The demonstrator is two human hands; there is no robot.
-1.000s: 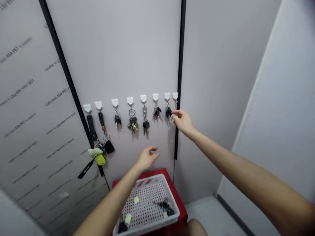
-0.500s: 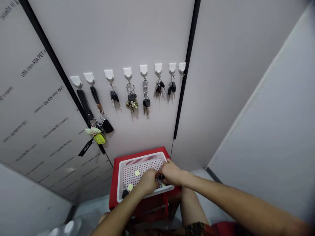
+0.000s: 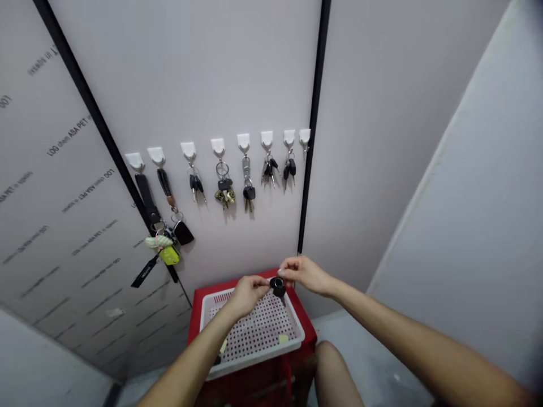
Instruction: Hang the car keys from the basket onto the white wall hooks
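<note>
Black keys (image 3: 279, 291) up off the white basket (image 3: 258, 360), over its far right corner; left hand (image 3: 246, 295) pinches them, right hand (image 3: 309, 275) has fingertips at the ring, grip unclear, hands close but apart. Left panel (image 3: 91, 198) reads "LOG chem ASA PET"; black tag (image 3: 145, 272) illegible.

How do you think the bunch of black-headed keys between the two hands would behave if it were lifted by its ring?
The bunch of black-headed keys would probably swing and fan out, since its keys hang loosely from a ring. Each key should stay stiff, judging by the straight metal blade below. The rounded black heads look smooth, so they might be slightly slippery.
</note>
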